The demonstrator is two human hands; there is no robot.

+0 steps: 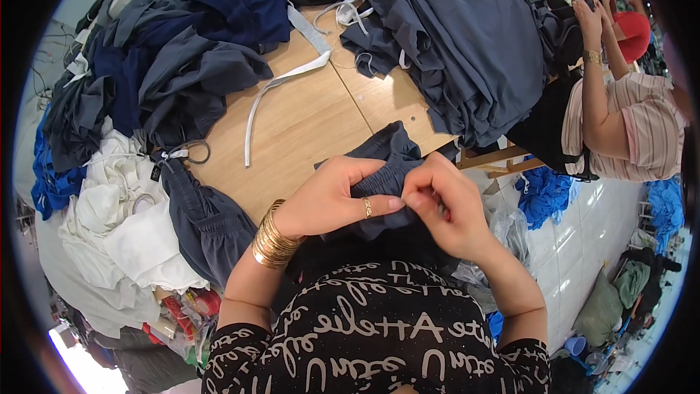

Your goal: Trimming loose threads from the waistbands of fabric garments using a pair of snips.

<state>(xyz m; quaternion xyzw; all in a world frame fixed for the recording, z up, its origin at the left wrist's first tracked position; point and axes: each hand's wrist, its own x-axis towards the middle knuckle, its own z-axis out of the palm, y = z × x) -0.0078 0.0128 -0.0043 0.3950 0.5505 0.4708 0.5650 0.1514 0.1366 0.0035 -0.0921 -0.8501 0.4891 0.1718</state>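
Head view, looking down: both hands meet over a dark grey garment that lies at the near edge of the wooden tabletop, bunched up just in front of the person's chest. The left hand, with a stack of gold bangles on the wrist and a ring on one finger, curls its fingers over the gathered, elastic-looking edge of the garment and pinches it. The right hand is closed, fingertips pressed together against the same edge, touching the left hand's fingertips; what it nips between them is too small to tell.

On the left of the tabletop a heap of navy and grey clothes spreads toward a pile of white clothes at the edge. A pale fabric strip trails across the bare wood between the heaps. To the right stands a tall stack of folded grey garments.

At the lower left, beside the white pile, lie small red and pale packages, crumpled, their shapes hard to make out. At the upper right another person in a striped top raises a hand to dark cloth. Blue cloth lies on the tiled floor below.
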